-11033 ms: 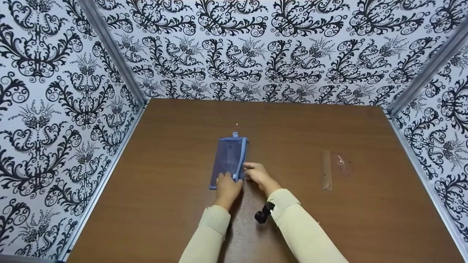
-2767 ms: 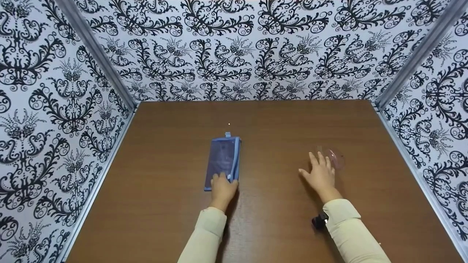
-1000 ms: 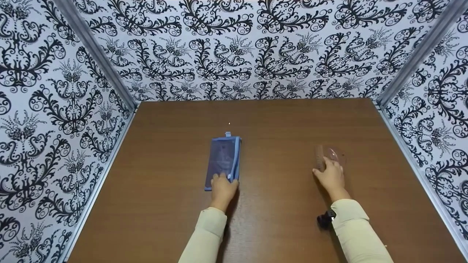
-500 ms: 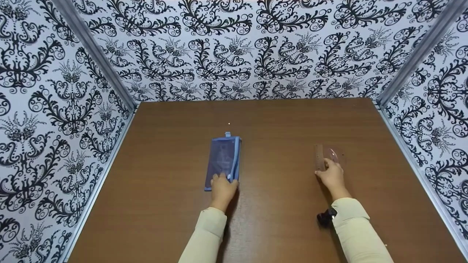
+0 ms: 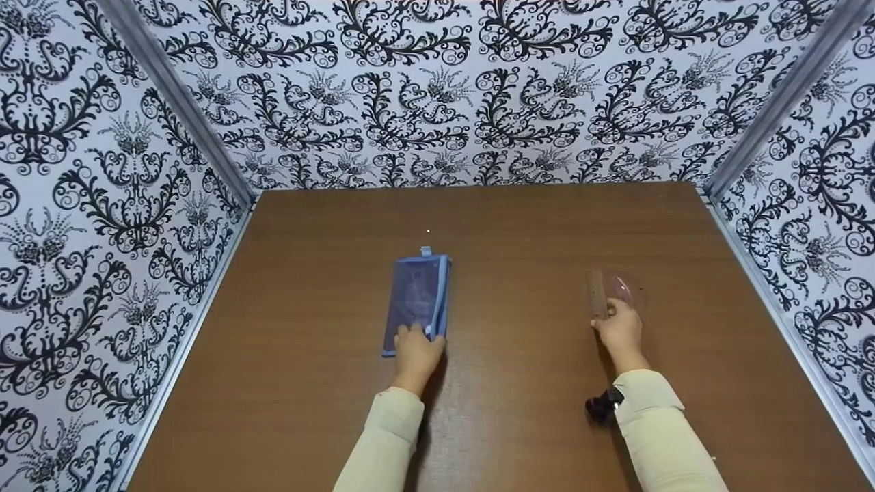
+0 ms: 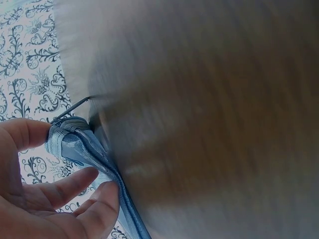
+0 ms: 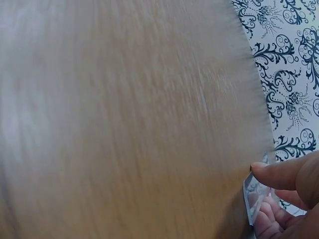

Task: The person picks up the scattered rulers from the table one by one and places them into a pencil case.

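Note:
A blue zip pouch [image 5: 414, 294], see-through and edged in lighter blue, lies left of the table's middle. My left hand [image 5: 417, 355] holds its near right corner. In the left wrist view, the thumb and fingers lie on either side of the pouch [image 6: 79, 142] by the zip end. Farther right, my right hand [image 5: 621, 331] pinches the near end of a clear ruler [image 5: 597, 290] between thumb and fingers. Against the ruler's right side is a clear, curved plastic piece, like a protractor [image 5: 623, 285], partly behind the hand. In the right wrist view the clear plastic's edge [image 7: 247, 201] shows by the thumb.
The brown wooden table [image 5: 506, 383] ends at patterned walls [image 5: 451, 89] at the back and both sides, with grey metal strips at the corners. A black wrist camera [image 5: 601, 408] sticks out from the right sleeve.
My right hand has gone from beside the pouch to the ruler, first spread, then pinching its near end. The ruler has shifted slightly. My left hand stays on the pouch.

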Available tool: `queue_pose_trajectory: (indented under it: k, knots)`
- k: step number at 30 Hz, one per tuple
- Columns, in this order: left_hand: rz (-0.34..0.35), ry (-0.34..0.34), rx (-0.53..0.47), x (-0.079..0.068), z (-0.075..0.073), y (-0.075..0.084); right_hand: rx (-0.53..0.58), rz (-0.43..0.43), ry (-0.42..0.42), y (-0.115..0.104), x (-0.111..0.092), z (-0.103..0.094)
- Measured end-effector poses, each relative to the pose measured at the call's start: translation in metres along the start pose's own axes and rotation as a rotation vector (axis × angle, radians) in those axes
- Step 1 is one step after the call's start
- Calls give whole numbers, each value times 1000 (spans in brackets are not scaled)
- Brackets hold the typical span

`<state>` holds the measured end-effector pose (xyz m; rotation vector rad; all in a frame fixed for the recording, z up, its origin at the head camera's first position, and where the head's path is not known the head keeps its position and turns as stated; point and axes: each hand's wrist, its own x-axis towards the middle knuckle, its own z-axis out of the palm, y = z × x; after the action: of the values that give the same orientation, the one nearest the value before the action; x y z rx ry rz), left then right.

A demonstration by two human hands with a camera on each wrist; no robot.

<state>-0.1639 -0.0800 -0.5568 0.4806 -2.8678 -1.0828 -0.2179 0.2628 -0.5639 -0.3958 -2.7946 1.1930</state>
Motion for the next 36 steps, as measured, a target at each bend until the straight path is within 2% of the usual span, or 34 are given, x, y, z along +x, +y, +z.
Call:
queue_pose_trajectory:
  k: [9, 17, 26, 32, 36]
  knots:
    - [-11, -10, 2, 0, -1, 2, 66, 59, 16, 0, -2, 0]
    - [3, 7, 24, -1, -2, 2, 97, 59, 44, 6, 1, 1]
    - [-15, -7, 21, -1, -2, 2, 186, 115, 16, 6, -1, 1]
    - [-24, -21, 6, -1, -3, 1, 251, 102, 44, 6, -2, -1]
    - [-34, -25, 5, 0, -2, 1, 254, 94, 59, 6, -2, 0]
